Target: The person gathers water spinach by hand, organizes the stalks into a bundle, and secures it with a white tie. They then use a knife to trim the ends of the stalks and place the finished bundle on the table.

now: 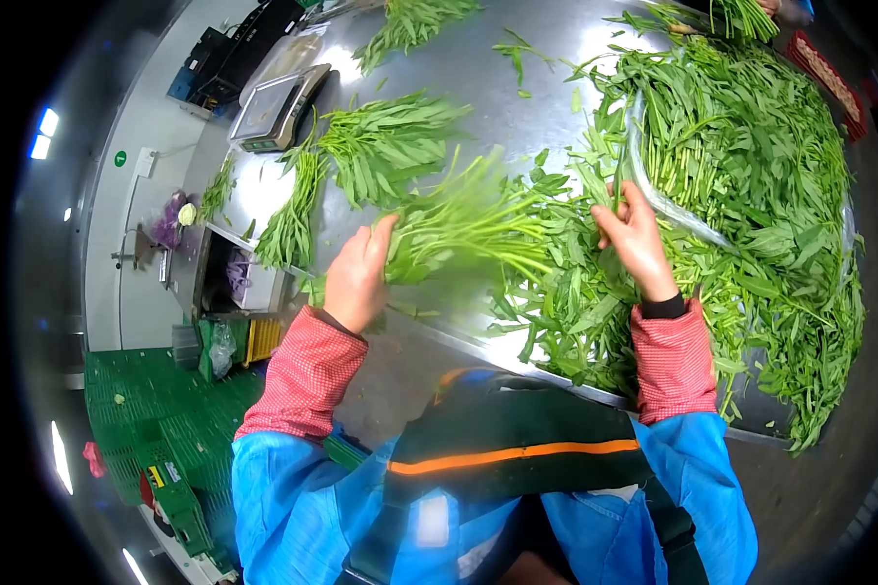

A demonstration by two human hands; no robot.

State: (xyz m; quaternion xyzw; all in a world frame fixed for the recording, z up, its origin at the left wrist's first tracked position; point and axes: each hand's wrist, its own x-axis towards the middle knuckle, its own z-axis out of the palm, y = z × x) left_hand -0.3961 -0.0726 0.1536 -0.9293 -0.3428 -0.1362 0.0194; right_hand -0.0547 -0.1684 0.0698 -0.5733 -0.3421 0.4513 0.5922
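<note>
My left hand (358,276) is closed round a loose bunch of water spinach (478,219), its stems pointing right and partly smeared by motion. My right hand (637,241) is at the left edge of a large heap of water spinach (761,166), fingers curled in a pinch on a few leafy sprigs. A clear plastic strip (668,205) lies across the heap beside that hand. Beyond my left hand, sorted bunches rest on the metal table (517,127), among them a leafy bunch (385,141) and a narrower bunch (298,200).
A weighing scale (275,109) stands at the table's far left. Another bunch (410,24) lies at the far edge. At top right, another person's hand (769,6) is by some greens, near a red crate (829,83). Green crates (166,419) stand on the floor at left.
</note>
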